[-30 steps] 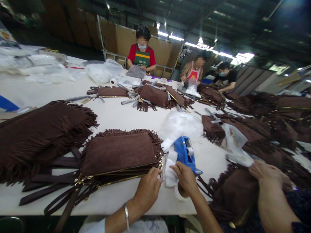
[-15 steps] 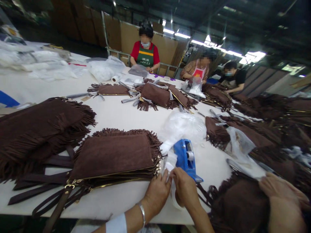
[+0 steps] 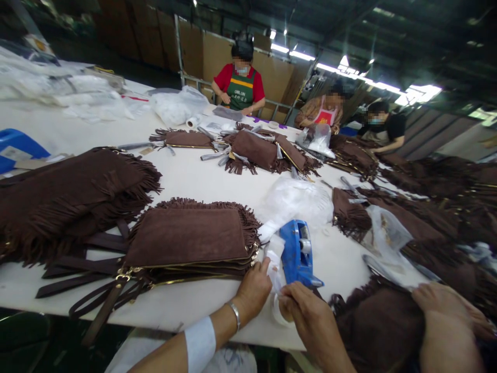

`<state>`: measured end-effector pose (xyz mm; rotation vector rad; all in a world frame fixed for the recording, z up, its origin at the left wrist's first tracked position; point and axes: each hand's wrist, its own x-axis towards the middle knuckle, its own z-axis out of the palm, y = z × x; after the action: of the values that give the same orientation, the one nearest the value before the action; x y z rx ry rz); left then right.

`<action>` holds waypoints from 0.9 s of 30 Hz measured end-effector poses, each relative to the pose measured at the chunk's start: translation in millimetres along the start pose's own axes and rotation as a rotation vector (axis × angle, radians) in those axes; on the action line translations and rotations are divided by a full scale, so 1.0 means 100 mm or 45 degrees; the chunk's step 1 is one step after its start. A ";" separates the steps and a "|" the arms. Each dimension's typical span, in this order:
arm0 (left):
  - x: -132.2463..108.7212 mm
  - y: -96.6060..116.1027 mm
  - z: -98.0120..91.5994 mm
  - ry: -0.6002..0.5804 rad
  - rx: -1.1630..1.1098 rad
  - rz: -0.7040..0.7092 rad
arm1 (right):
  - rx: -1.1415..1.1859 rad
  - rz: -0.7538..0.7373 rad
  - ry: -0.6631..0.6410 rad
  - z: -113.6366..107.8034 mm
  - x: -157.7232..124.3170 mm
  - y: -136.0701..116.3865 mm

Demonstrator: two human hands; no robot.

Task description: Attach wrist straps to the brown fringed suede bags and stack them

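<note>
My left hand (image 3: 254, 291), with a silver bangle at the wrist, pinches the lower end of a white translucent wrapping strip (image 3: 275, 253). Beside it on the right, my right hand (image 3: 310, 311) has its fingers curled together over a roll of tape (image 3: 280, 311); what its fingertips grip is too small to tell. A blue tape dispenser (image 3: 297, 254) stands just beyond both hands. Left of them lies a stack of brown fringed bags (image 3: 186, 235) with gold zips, close to my left fingers.
A heap of white film (image 3: 297, 199) lies behind the dispenser. More brown bags (image 3: 73, 194) cover the left and right. At the right edge another person's hands (image 3: 446, 305) rest on a brown bag (image 3: 382, 321). Three people work across the table.
My hands have moved apart; the right one has shifted right and down, away from the white strip. The view has shifted slightly, showing more of a blue object at the left.
</note>
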<state>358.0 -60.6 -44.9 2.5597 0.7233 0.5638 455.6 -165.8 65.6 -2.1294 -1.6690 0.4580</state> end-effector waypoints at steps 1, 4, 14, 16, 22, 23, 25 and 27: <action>-0.01 0.00 -0.05 -0.016 -0.086 -0.027 | 0.113 0.028 -0.007 -0.08 -0.05 -0.05; -0.12 -0.02 -0.38 -0.046 -0.392 -0.077 | 0.351 0.140 -0.017 -0.26 -0.13 -0.15; -1.01 -0.15 -1.90 -0.114 -1.112 -0.421 | 0.780 0.024 -0.429 0.07 0.12 -0.79; -1.18 -0.25 -1.90 -0.170 -1.189 -0.643 | 0.764 -0.025 -0.431 0.20 0.22 -0.95; -1.72 -0.52 -1.87 0.068 -1.242 -0.974 | 1.039 0.082 -0.518 0.84 0.23 -1.36; -1.79 -0.54 -1.87 0.099 -1.245 -0.979 | 1.089 0.107 -0.542 0.95 0.20 -1.42; -1.93 -0.57 -1.88 0.156 -1.250 -0.979 | 1.137 0.149 -0.531 1.15 0.14 -1.52; -2.06 -0.62 -1.88 0.193 -1.258 -0.974 | 1.105 0.147 -0.503 1.29 0.12 -1.61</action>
<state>82.3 -75.9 26.6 1.2269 1.0473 0.6235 260.1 -106.1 33.0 -1.5247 -1.1694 1.4098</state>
